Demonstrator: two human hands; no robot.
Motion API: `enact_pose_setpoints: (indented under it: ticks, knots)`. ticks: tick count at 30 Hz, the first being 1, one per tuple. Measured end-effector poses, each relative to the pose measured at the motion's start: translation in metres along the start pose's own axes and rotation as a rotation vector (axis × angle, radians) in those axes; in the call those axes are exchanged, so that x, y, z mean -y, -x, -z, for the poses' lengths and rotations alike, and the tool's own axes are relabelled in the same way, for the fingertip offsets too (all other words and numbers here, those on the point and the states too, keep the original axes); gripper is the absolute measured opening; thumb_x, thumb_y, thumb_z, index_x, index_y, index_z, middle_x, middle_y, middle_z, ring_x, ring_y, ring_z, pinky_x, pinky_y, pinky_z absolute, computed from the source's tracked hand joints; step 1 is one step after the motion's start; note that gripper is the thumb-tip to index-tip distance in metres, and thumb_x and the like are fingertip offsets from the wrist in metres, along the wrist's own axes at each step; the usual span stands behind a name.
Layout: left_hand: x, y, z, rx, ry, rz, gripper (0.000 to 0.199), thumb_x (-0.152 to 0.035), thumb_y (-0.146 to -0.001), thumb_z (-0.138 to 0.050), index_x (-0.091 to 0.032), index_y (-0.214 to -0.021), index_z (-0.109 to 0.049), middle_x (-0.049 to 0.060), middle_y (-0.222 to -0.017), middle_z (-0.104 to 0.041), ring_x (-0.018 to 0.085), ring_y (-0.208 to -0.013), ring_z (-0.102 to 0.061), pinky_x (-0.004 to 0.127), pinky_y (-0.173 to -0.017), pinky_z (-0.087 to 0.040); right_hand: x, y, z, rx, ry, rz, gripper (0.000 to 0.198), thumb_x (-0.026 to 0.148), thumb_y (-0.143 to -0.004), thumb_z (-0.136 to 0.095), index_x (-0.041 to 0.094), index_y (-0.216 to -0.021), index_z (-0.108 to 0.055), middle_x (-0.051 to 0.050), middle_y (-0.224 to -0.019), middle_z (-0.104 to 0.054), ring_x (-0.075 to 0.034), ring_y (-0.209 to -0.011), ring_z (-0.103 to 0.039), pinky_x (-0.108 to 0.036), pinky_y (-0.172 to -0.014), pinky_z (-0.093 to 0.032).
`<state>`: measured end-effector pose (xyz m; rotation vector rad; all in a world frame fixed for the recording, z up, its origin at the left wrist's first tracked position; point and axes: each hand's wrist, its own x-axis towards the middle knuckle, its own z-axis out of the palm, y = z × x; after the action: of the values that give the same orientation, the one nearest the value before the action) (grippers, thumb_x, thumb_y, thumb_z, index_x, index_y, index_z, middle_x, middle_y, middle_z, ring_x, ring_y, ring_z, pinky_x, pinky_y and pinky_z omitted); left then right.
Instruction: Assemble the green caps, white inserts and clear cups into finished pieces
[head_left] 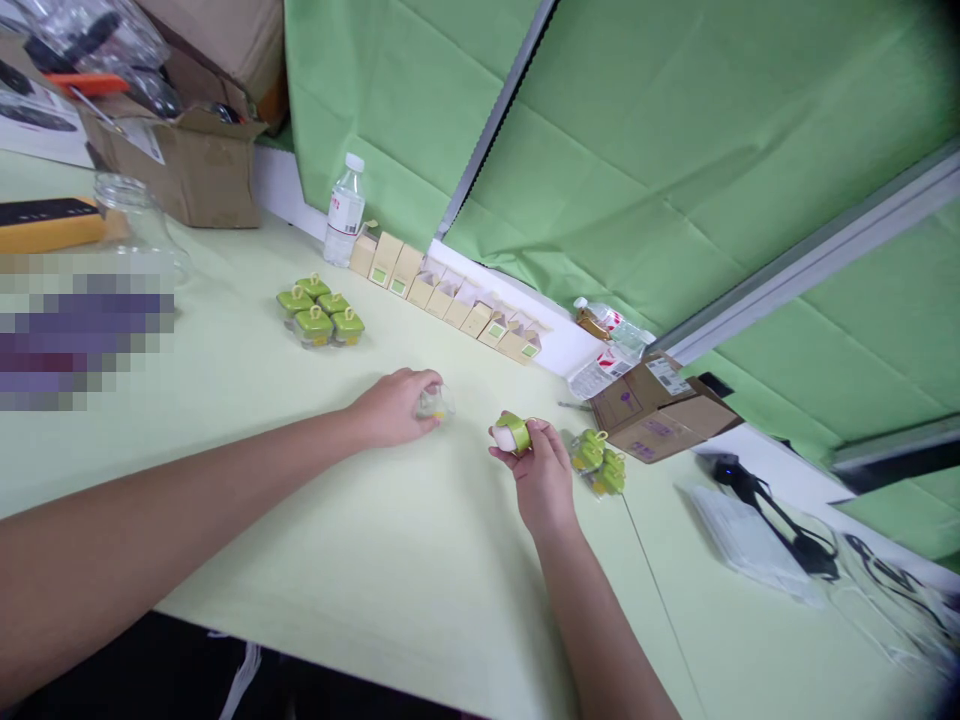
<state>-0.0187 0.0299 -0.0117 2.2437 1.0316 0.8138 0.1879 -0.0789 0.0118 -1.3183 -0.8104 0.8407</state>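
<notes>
"Holding what, those two hands?"

"The left hand point(405, 408) has its fingers curled around a clear jar point(436, 403), low at the desk point(405, 570); whether the jar rests there, I can't tell. The right hand point(541, 462) pinches a green lid point(517, 432), apart from the jar."

"Why by the rim?"

"Probably so the white inside is left uncovered; it shows on the side towards the jar."

"And the other lidded jars?"

"One batch point(311, 322) sits beyond the left hand, farther left; another batch point(591, 452) is just beside the right. I'd guess they're set aside to give both hands room."

"The small boxes point(442, 292)?"

"Lined up along the back of the desk, near a water bottle point(346, 212), likely to be out of the way."
</notes>
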Motion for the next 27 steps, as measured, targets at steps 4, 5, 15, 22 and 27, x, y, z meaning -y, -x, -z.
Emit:
enact_pose_setpoints:
  ticks: [4, 5, 15, 22, 27]
  knots:
    - [0.01, -0.007, 0.002, -0.066, -0.122, 0.092, 0.044, -0.039, -0.077, -0.064, -0.022, -0.117, -0.057, 0.01, -0.107, -0.064, 0.03, -0.103, -0.06, 0.042, -0.088, -0.046, -0.002, -0.007, 0.003, 0.033, -0.085, -0.196, 0.021, 0.043, -0.087, -0.056, 0.023, -0.093, -0.054, -0.007, -0.1, -0.07, -0.024, -0.092, -0.071, -0.038, -0.074, -0.062]
    - [0.011, -0.009, 0.002, -0.062, -0.15, 0.105, 0.042, -0.039, -0.077, -0.063, -0.022, -0.116, -0.057, 0.01, -0.106, -0.064, 0.031, -0.104, -0.059, 0.043, -0.089, -0.045, -0.002, -0.007, 0.003, 0.064, -0.093, -0.226, 0.023, 0.044, -0.087, -0.056, 0.023, -0.094, -0.056, -0.007, -0.1, -0.07, -0.024, -0.093, -0.071, -0.038, -0.076, -0.062]
    - [0.017, -0.009, -0.001, -0.075, -0.261, 0.053, 0.05, -0.034, -0.083, -0.056, -0.023, -0.13, -0.048, 0.013, -0.133, -0.052, 0.034, -0.123, -0.045, 0.052, -0.098, -0.039, -0.003, -0.001, 0.0, 0.221, -0.104, -0.234, 0.024, 0.033, -0.082, -0.068, 0.023, -0.102, -0.061, -0.006, -0.109, -0.071, -0.018, -0.091, -0.069, -0.028, -0.075, -0.059]
    - [-0.003, -0.005, 0.011, -0.245, -0.184, -0.201, 0.046, -0.024, -0.085, -0.055, -0.02, -0.13, -0.047, 0.013, -0.138, -0.047, 0.03, -0.13, -0.04, 0.049, -0.109, -0.033, -0.005, 0.001, -0.007, 0.234, -0.081, -0.241, 0.031, 0.035, -0.083, -0.067, 0.025, -0.11, -0.059, -0.008, -0.102, -0.073, -0.021, -0.09, -0.071, -0.034, -0.076, -0.058]
    - [-0.023, 0.009, 0.006, 0.05, 0.021, -0.392, 0.022, -0.026, -0.091, -0.049, -0.022, -0.111, -0.056, 0.006, -0.105, -0.063, 0.018, -0.087, -0.059, 0.033, -0.08, -0.049, -0.008, 0.001, -0.022, 0.33, -0.059, -0.278, 0.022, 0.03, -0.082, -0.062, 0.022, -0.102, -0.061, -0.004, -0.085, -0.07, -0.015, -0.067, -0.067, -0.026, -0.061, -0.055]
